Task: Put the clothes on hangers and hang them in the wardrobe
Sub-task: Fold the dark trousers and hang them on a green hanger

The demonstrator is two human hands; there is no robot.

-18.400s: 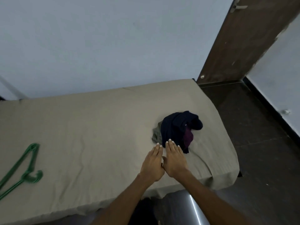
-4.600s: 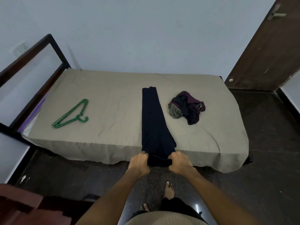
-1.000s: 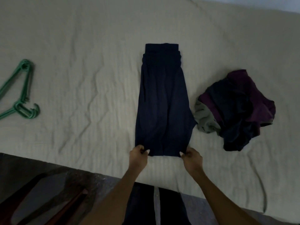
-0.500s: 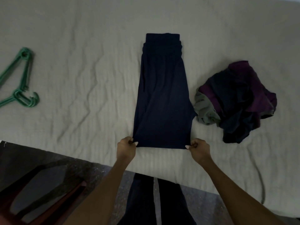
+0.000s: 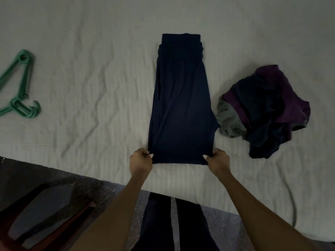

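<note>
While the left hand (image 5: 140, 161) and right hand (image 5: 218, 160) pinch the near corners of the folded trousers (image 5: 181, 105) mid-frame on the bed (image 5: 90, 69), nothing is hung yet: hangers (image 5: 21, 91) lie far left, clothes pile (image 5: 262, 113) waits right.

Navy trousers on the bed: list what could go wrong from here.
1. Both hands, left hand and right hand, pinch only the near corners of the navy trousers; lifting may undo the fold.
2. The hangers lie far left, so one grip must let go.
3. The clothes pile touches the trousers and may drag along.
</note>
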